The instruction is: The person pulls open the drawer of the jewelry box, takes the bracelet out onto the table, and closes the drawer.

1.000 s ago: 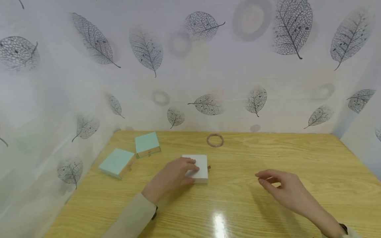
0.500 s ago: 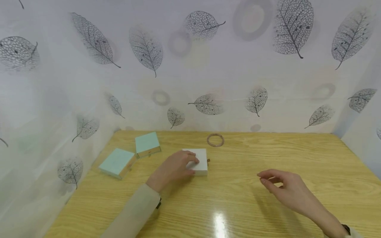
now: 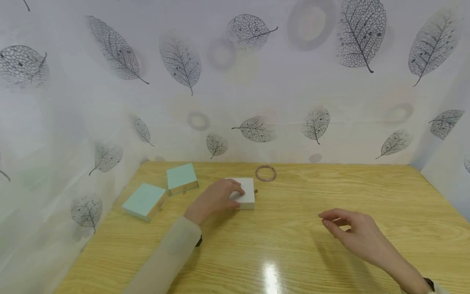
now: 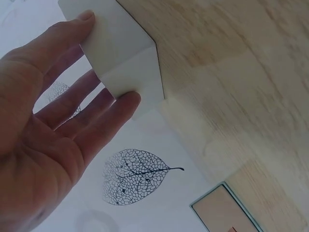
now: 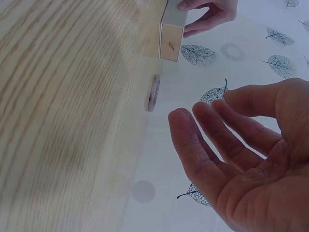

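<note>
A white square drawer box (image 3: 248, 190) lies on the table, and my left hand (image 3: 214, 199) grips it from the left, thumb at the near side and fingers over the top. In the left wrist view, the thumb and fingertips of the left hand (image 4: 58, 111) touch the box (image 4: 120, 53). A tan drawer front with a small brown pull tab (image 5: 171, 47) shows in the right wrist view. My right hand (image 3: 354, 232) hovers over the right part of the table, fingers loosely bent, holding nothing. Behind the box lies a pinkish-brown bangle (image 3: 266, 180).
Two mint-green boxes with tan drawer fronts stand at the left, one nearer (image 3: 144, 199) and one farther back (image 3: 181, 178). The wood-grain table (image 3: 293, 245) meets a leaf-printed white curtain (image 3: 235, 94) at the back and sides.
My left hand has slid the white box away from me, toward the back of the table and closer to the bangle. The right hand has barely moved.
</note>
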`<control>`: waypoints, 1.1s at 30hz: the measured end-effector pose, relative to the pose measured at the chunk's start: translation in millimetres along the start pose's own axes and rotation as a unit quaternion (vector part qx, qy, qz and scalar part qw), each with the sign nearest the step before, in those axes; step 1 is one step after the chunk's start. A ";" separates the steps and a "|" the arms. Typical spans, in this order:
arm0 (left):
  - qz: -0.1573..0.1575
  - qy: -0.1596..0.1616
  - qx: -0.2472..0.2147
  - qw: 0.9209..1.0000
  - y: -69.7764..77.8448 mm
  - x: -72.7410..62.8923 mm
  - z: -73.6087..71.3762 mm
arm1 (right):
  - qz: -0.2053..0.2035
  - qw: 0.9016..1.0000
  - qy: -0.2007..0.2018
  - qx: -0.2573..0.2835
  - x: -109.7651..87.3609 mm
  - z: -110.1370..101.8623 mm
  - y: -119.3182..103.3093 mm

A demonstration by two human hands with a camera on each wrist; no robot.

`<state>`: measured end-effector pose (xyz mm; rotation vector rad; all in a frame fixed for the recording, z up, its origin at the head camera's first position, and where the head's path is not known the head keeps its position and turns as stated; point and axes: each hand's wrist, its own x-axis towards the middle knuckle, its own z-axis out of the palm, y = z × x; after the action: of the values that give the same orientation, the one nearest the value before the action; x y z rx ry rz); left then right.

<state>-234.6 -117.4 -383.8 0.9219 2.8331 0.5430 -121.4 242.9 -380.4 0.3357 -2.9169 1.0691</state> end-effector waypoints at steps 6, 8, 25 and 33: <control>-0.015 -0.007 0.010 1.000 -4.8 10.1 -1.2 | 0.003 1.000 0.000 0.001 0.0 0.6 0.0; -0.016 -0.010 0.012 1.000 -6.7 13.5 -2.1 | 0.004 1.000 0.000 0.001 -0.1 0.6 0.1; -0.038 -0.017 0.005 0.999 -18.6 37.2 -8.4 | -0.012 1.000 0.012 -0.005 0.1 -0.4 1.2; -0.045 -0.025 0.007 0.999 -24.3 49.5 -12.3 | -0.016 1.000 0.013 -0.005 0.8 -1.1 0.3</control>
<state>-290.6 -110.3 -381.2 0.7945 2.8200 0.4833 -122.2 243.7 -379.6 0.3630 -2.8824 1.0463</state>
